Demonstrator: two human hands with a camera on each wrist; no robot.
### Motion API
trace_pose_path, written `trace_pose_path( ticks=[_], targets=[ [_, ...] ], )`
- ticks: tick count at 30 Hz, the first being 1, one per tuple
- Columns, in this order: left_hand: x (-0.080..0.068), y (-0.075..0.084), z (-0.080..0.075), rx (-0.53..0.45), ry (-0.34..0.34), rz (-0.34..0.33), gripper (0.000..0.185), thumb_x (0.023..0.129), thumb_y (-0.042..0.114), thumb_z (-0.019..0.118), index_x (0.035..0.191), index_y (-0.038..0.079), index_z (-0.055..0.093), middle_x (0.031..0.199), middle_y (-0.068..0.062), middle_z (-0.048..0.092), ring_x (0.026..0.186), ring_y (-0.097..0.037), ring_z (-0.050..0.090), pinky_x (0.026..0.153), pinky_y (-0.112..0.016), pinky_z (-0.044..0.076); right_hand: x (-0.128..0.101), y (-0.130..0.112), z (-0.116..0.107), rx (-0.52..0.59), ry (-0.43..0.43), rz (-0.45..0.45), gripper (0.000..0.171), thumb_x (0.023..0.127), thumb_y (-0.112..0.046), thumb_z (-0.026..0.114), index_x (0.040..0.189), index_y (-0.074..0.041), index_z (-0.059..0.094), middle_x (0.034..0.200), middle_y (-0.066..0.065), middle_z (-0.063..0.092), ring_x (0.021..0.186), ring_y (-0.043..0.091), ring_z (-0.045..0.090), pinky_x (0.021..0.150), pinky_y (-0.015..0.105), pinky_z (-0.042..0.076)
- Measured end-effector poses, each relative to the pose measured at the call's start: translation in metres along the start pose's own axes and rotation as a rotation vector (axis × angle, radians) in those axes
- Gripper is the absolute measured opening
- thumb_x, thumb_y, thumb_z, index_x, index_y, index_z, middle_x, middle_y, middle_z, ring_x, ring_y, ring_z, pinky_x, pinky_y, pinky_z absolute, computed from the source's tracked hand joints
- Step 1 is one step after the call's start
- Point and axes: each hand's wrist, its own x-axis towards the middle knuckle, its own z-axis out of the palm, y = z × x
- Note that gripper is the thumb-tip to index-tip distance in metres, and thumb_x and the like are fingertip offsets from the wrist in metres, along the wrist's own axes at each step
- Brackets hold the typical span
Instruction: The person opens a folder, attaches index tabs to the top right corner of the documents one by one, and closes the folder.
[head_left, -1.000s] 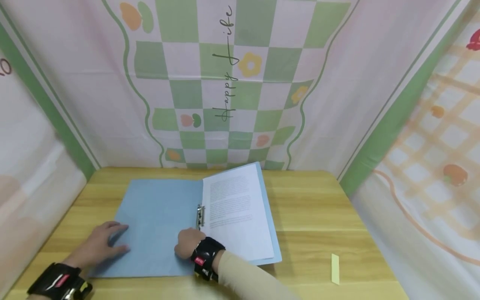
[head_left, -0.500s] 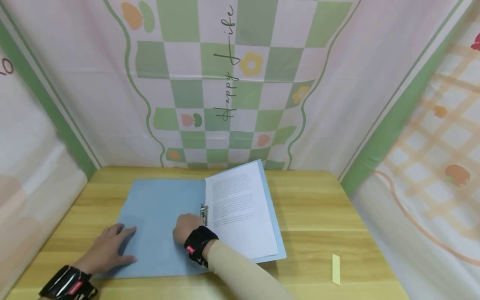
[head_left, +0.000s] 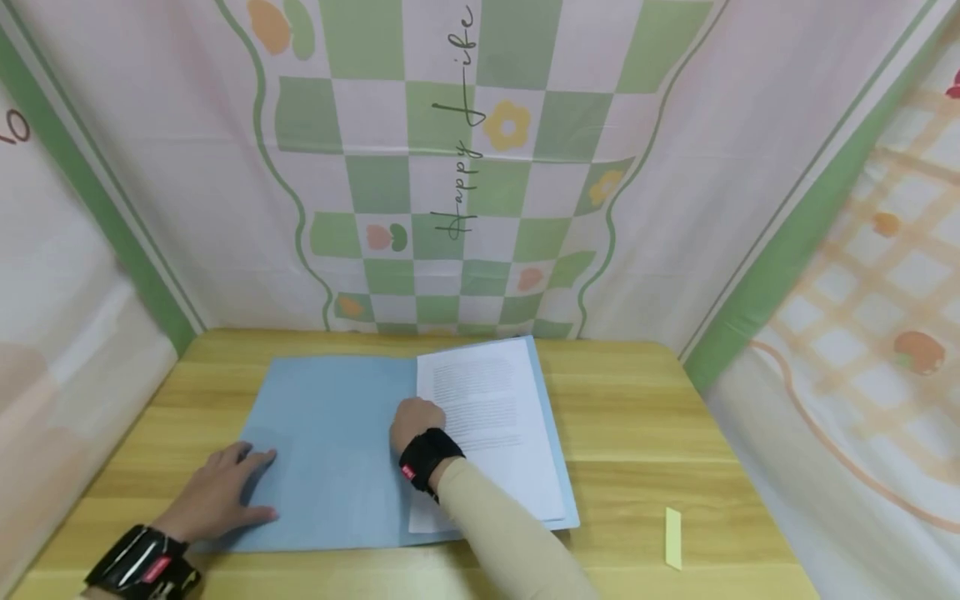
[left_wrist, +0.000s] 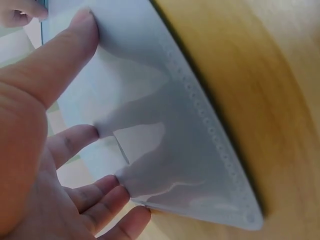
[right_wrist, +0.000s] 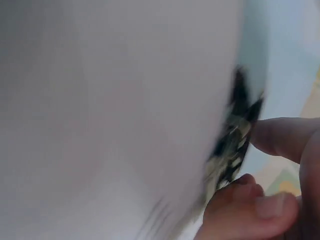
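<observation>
Right grip point(head_left: 415, 417) pinches the metal clip point(right_wrist: 231, 145) at mid-frame, along the spine of the blue folder point(head_left: 330, 450). Left grip point(head_left: 225, 492) presses flat, fingers straight, near the folder's lower-left edge. Bare counter point(head_left: 675, 442) lies right, bearing a yellow slip point(head_left: 672, 537).

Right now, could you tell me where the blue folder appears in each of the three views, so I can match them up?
Head: the blue folder lies open on the wooden table, lower centre, with the left hand flat on its left cover.
Left wrist: its pale cover fills the middle, fingers pressing on it.
Right wrist: blurred; only a pale blue patch at upper right, probably the folder.
Shared landmark: the wooden table.
</observation>
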Motion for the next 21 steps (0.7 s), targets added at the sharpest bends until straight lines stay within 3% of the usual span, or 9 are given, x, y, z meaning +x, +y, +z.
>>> trace_pose_path(
  ticks=[7, 13, 17, 21],
  targets=[
    [0.0, -0.001, 0.002, 0.003, -0.007, -0.019, 0.104, 0.061, 0.069, 0.084, 0.14, 0.007, 0.059, 0.142, -0.036, 0.044, 0.125, -0.059, 0.042, 0.092, -0.076, 0.038, 0.005, 0.017, 0.017, 0.153, -0.079, 0.049, 0.048, 0.102, -0.03, 0.053, 0.059, -0.011, 0.056, 0.058, 0.001, 0.054, 0.049, 0.013, 0.052, 0.042, 0.031, 0.046],
    [0.001, -0.004, 0.006, 0.016, -0.003, -0.013, 0.107, 0.062, 0.077, 0.078, 0.142, 0.008, 0.059, 0.142, -0.035, 0.044, 0.125, -0.059, 0.043, 0.091, -0.076, 0.039, -0.003, 0.025, 0.003, 0.267, -0.126, 0.062, 0.05, 0.104, -0.029, 0.052, 0.058, -0.007, 0.056, 0.056, 0.005, 0.055, 0.048, 0.017, 0.053, 0.042, 0.033, 0.047],
    [0.0, -0.005, 0.004, -0.001, -0.018, -0.016, 0.107, 0.064, 0.079, 0.075, 0.143, 0.009, 0.058, 0.143, -0.034, 0.044, 0.126, -0.059, 0.043, 0.092, -0.075, 0.04, -0.005, 0.027, -0.006, 0.206, -0.15, 0.034, 0.05, 0.102, -0.03, 0.052, 0.057, -0.009, 0.056, 0.057, 0.005, 0.054, 0.049, 0.016, 0.053, 0.043, 0.033, 0.047],
    [-0.002, -0.007, 0.0, -0.056, -0.014, -0.006, 0.097, 0.073, 0.075, 0.074, 0.142, 0.008, 0.059, 0.142, -0.033, 0.047, 0.126, -0.057, 0.046, 0.093, -0.072, 0.042, -0.001, 0.031, -0.004, 0.068, -0.167, -0.015, 0.053, 0.102, -0.039, 0.051, 0.058, -0.011, 0.059, 0.057, 0.003, 0.054, 0.05, 0.016, 0.051, 0.043, 0.033, 0.046]
  ],
)
